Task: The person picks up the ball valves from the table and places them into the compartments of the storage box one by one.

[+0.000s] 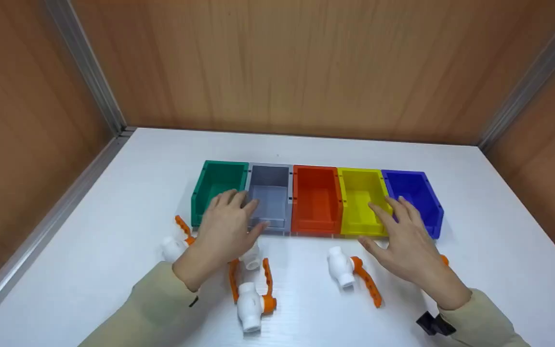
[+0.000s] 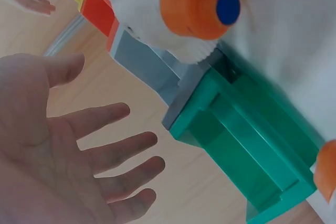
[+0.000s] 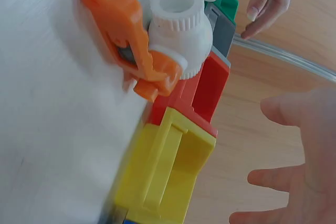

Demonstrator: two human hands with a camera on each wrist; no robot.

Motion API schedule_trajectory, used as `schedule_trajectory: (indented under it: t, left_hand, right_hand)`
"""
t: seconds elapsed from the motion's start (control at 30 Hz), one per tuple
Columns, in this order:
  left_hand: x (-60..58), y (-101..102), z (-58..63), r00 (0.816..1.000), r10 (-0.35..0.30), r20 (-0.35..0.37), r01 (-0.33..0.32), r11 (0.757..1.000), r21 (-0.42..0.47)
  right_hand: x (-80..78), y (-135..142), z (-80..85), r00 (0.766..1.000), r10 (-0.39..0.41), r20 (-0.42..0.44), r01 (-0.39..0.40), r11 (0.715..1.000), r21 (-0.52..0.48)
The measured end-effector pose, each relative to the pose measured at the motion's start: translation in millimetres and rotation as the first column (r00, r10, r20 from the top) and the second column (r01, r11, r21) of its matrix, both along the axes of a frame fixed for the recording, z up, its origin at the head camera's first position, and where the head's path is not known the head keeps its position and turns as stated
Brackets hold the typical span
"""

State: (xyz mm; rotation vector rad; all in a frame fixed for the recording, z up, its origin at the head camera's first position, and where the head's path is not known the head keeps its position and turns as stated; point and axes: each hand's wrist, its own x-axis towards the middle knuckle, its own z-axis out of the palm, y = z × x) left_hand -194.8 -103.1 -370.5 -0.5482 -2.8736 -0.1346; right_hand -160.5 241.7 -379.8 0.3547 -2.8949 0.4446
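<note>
Hovering splayed and empty, the left hand [image 1: 225, 230] is by the green bin [image 1: 224, 176] and the right hand [image 1: 406, 241] by the yellow bin [image 1: 359, 202]; white valves [image 1: 249, 308] with orange handles [image 1: 268, 277] lie on the bench [image 1: 306, 303] before the bins.

A broad lane of bare bench [image 1: 301, 279] runs between the front valve [image 1: 248, 307] and the right valve [image 1: 341, 268] up to the red bin [image 1: 316, 193], whose mouth lies open from above between the left hand [image 1: 224, 229] and the right hand [image 1: 405, 241]. The red bin abuts the grey bin [image 1: 269, 176] and yellow bin [image 1: 360, 183], so sideways passage lies only over the rims [image 1: 340, 193]. The left hand screens the near part of the grey bin and green bin [image 1: 224, 176], the right hand that of the yellow bin and blue bin [image 1: 410, 185]. The far-left valve [image 1: 174, 249] and rear valve [image 1: 253, 258] flank the left hand. Behind the bins a bare strip reaches to the back panel [image 1: 277, 67]
</note>
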Motion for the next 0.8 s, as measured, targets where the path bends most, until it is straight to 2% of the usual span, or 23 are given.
schedule_trajectory:
  t: [0.2, 0.33, 0.47, 0.67, 0.8]
  left_hand:
    - [1.8, -23, 9.9, 0.997, 0.064, -0.051, -0.062, 0.997, 0.048]
    - [-3.3, -29, 11.8, 0.995, 0.07, -0.073, -0.065, 0.995, 0.07]
    - [-8.3, -38, 13.5, 0.991, 0.105, -0.089, -0.096, 0.991, 0.097]
    - [-15.0, -60, 19.2, 0.981, 0.185, -0.061, -0.174, 0.974, 0.148]
    - [-20.0, -77, 21.0, 0.97, 0.241, -0.045, -0.227, 0.953, 0.203]
  right_hand:
    - [-8.0, 3, 3.9, 0.999, 0.019, 0.032, -0.019, 1.0, 0.0]
    - [-4.6, 21, 6.4, 0.999, 0.001, 0.039, -0.001, 1.0, 0.017]
    - [-1.7, 36, 9.1, 0.999, -0.013, 0.05, 0.012, 1.0, 0.02]
    - [-1.5, 51, 13.6, 0.999, -0.009, 0.041, 0.009, 1.0, 0.013]
    - [-1.6, 58, 15.5, 0.997, -0.004, 0.075, 0.004, 1.0, 0.006]
